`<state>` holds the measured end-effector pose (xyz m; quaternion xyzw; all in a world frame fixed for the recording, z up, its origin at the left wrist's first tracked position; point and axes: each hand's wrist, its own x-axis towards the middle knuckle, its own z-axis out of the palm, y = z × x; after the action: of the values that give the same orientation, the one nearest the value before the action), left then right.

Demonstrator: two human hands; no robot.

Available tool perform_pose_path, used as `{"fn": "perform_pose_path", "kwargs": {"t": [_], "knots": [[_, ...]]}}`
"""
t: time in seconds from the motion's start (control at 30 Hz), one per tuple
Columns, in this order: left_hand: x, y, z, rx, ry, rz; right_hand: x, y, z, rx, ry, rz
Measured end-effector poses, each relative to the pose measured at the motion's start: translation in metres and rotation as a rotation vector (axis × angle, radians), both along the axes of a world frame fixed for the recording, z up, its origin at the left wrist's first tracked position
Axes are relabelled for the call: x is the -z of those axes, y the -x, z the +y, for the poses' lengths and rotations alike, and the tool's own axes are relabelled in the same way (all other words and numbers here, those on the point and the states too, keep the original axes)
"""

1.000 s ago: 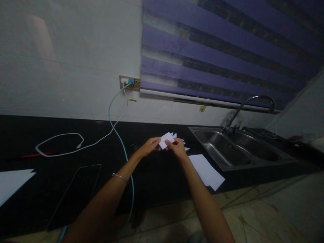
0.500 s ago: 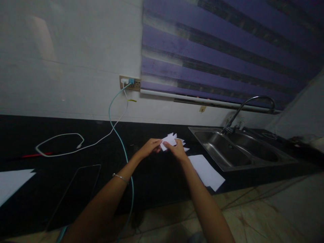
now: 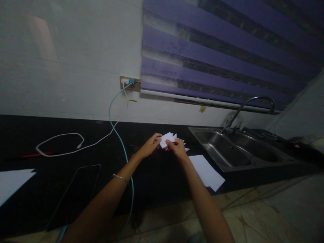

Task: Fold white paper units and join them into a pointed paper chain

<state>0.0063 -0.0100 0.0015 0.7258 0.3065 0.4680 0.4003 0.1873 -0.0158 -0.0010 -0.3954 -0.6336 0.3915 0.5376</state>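
Note:
Between my two hands, above the black counter, is a small folded piece of white paper [image 3: 166, 139]. My left hand [image 3: 152, 143] pinches its left edge. On the other side my right hand [image 3: 176, 146] grips it, the thumb lying on its face. Just behind the right hand, several pointed folded paper pieces [image 3: 180, 139] show, partly hidden by the fingers and the held paper. A flat white sheet [image 3: 207, 172] lies beside my right forearm, near the counter's front edge.
A steel double sink [image 3: 222, 165] with a curved faucet [image 3: 238, 113] is at the right. Teal cable [image 3: 124, 148] and white cable [image 3: 63, 154] run from the wall outlet [image 3: 130, 83]. White sheets [image 3: 14, 182], a dark flat tablet-like object [image 3: 76, 192] and a red pen-like object [image 3: 32, 155] lie left.
The held paper has turned slightly and shifted a little left, with more of its face showing. My right thumb has moved a little to the right.

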Motion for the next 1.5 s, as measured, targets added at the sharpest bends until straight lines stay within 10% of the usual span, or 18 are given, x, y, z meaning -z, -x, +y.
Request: {"fn": "perform_pose_path", "kwargs": {"t": [0.5, 0.77, 1.03, 1.5], "knots": [[0.001, -0.001, -0.004, -0.047, -0.350, 0.283, -0.009, 0.003, 0.001, -0.112, 0.310, 0.289], [-0.009, 0.004, -0.001, -0.097, -0.025, 0.005, -0.014, 0.000, -0.007, 0.407, -0.194, -0.011], [-0.001, 0.010, 0.007, 0.190, 0.257, -0.106, -0.016, -0.001, -0.008, 0.016, -0.124, -0.039], [-0.001, 0.011, 0.013, 0.180, 0.286, -0.195, -0.003, 0.000, -0.001, -0.087, -0.002, 0.041]]}}
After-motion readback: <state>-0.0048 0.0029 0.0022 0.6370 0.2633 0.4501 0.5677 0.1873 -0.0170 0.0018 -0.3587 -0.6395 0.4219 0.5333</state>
